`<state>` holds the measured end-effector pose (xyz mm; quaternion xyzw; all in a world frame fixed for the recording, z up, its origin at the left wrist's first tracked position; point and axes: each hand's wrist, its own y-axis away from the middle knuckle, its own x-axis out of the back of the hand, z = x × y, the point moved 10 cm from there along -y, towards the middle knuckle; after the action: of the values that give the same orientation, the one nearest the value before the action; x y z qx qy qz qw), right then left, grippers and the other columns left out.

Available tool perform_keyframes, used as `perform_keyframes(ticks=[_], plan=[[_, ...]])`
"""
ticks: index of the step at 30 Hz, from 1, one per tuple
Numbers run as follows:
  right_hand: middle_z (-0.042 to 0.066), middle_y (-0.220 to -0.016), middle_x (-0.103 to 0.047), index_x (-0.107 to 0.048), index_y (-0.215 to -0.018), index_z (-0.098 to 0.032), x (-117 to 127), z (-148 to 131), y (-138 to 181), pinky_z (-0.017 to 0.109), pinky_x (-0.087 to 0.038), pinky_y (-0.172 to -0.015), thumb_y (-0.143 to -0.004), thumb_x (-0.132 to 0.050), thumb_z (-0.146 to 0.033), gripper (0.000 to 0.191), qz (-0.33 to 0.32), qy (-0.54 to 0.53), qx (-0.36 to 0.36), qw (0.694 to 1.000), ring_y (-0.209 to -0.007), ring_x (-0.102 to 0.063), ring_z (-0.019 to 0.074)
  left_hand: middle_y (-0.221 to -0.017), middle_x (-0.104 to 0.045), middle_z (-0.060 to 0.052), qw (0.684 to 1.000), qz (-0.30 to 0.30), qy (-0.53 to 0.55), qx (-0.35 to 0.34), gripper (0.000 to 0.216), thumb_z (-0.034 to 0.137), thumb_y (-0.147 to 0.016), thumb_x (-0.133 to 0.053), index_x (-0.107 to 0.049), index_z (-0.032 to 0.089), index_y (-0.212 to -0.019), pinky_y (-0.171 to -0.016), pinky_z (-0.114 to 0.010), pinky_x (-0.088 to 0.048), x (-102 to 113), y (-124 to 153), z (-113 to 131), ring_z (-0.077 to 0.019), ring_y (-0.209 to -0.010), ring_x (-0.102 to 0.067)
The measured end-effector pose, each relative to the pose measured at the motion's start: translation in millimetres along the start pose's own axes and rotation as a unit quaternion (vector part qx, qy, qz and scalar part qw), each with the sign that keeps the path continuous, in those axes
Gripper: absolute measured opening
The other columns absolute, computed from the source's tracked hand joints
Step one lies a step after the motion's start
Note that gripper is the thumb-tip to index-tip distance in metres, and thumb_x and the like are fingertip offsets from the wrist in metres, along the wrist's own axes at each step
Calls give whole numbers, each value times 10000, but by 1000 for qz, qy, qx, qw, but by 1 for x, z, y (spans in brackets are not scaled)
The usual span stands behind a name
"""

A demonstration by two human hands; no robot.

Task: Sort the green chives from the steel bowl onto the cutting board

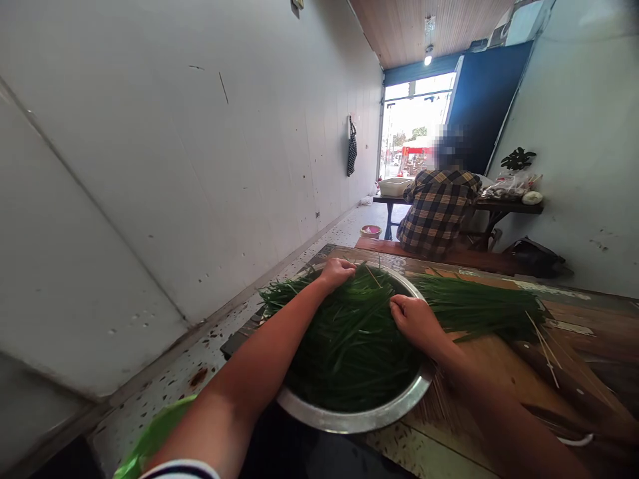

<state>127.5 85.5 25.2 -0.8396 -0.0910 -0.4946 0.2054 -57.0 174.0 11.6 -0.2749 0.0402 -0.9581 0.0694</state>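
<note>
A wide steel bowl (344, 420) full of long green chives (349, 352) stands in front of me. Over its far rim my left hand (338, 273) is closed, its fingertips pinched on chive leaves. My right hand (410, 318) is closed too, at the bowl's right side, with thumb and forefinger together on the chives. Between the hands a thin bamboo skewer (373, 276) lies across the leaves; I cannot tell whether a hand touches it. A further bundle of chives (479, 306) lies on the table just right of the bowl.
To the right are a wooden cutting board (492, 362), a dark riveted knife handle (552, 372) and loose skewers (544, 349). More skewers (442, 406) lie beside the bowl. A green bag (157, 432) is low left. Ahead, a person in a plaid shirt (439, 206) sits at another table.
</note>
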Motion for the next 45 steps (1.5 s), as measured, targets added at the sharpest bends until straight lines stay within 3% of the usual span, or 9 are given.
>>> perform_keyframes(ticks=[9, 23, 30, 45], plan=[[15, -594, -556, -478, -598, -187, -5, 2, -1, 254, -245, -577, -842, -367, -224, 271, -8, -3, 3, 1000, -555, -419, 106, -757, -695, -62, 1000, -13, 16, 10, 193, 225, -684, -589, -712, 98, -760, -634, -220, -428, -2, 3, 1, -124, -681, -573], [39, -662, -614, -514, -630, -183, -5, 4, 0, 249, -266, -598, -851, -357, -242, 277, -20, 2, -2, 1000, -603, -483, 114, -774, -708, -64, 998, -22, -3, -66, 284, 291, -680, -638, -719, 99, -873, -663, -229, -473, -8, -1, 10, -130, -693, -604], [16, -575, -536, -450, -581, -188, -4, 4, 0, 261, -235, -576, -838, -359, -241, 278, -16, 7, -2, 1000, -545, -401, 105, -783, -718, -63, 997, -9, 11, -75, 277, 258, -677, -648, -724, 110, -899, -720, -241, -498, -6, -5, 7, -141, -721, -636], [7, -561, -509, -426, -574, -192, -2, 3, -1, 259, -235, -573, -832, -353, -238, 272, -7, 0, 5, 1000, -539, -379, 107, -771, -709, -64, 997, -31, 24, -69, 257, 233, -668, -651, -730, 105, -876, -649, -212, -482, -8, -1, 11, -124, -683, -610]])
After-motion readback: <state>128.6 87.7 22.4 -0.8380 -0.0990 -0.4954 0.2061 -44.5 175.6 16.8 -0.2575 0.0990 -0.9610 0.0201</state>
